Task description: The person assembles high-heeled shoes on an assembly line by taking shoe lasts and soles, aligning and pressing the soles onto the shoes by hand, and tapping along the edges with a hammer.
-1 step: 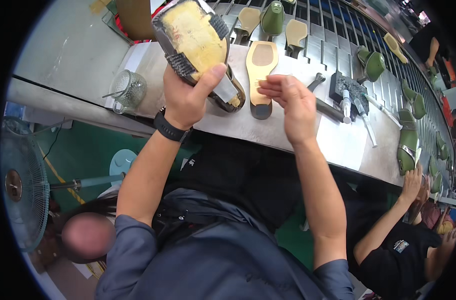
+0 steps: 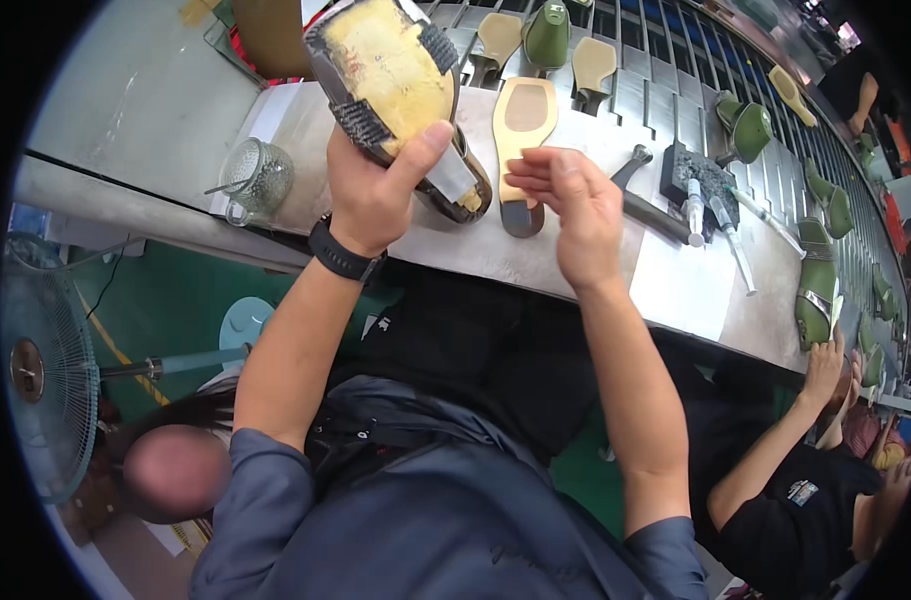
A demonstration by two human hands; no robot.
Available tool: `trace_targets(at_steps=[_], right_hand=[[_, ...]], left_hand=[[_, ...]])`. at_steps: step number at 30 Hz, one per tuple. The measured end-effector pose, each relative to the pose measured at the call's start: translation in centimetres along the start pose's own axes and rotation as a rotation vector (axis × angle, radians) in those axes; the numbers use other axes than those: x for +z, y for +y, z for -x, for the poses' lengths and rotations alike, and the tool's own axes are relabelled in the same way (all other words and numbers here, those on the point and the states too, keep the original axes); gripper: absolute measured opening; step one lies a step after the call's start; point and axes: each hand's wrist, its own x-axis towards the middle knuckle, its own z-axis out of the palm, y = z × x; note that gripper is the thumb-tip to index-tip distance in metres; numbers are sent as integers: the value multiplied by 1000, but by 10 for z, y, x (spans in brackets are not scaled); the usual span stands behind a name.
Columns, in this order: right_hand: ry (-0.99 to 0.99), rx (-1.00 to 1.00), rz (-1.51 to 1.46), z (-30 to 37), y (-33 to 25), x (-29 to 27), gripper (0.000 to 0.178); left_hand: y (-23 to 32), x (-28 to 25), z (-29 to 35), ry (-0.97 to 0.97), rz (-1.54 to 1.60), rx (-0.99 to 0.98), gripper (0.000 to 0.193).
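My left hand (image 2: 375, 200) grips a dark shoe (image 2: 400, 75), bottom up, with the thumb pressed on it. Its underside is yellowish and glue-like, with black ribbed strips folded over both edges, and a pale strip runs toward the end nearest me. My right hand (image 2: 587, 220) holds nothing; its fingers stretch leftward over a tan shoe sole (image 2: 525, 105) with a dark heel end. That sole lies flat on the white-covered bench (image 2: 575, 265). Whether the fingertips touch it, I cannot tell.
Right of my hand lie a hammer (image 2: 653, 214) and a dark block (image 2: 687, 172) with several syringes (image 2: 694, 215). A glass mug (image 2: 265, 175) stands left. Green shoes (image 2: 545, 38) sit on the roller conveyor (image 2: 665, 90). A co-worker's hand (image 2: 825, 368) touches one. A fan (image 2: 50, 370) stands lower left.
My right hand has shifted slightly to the left over the tan sole. The left hand and the shoe stay almost where they were.
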Motion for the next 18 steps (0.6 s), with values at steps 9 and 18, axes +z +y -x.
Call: trace_targets(at_steps=[9,18], right_hand=[[116,50,308,-15,-2,20,53],[148,62,463,-3,15,13,41]], left_hand=[[-12,-22,-1,61,7,38,23],[-22,-22,-5,181,131,-44,24]])
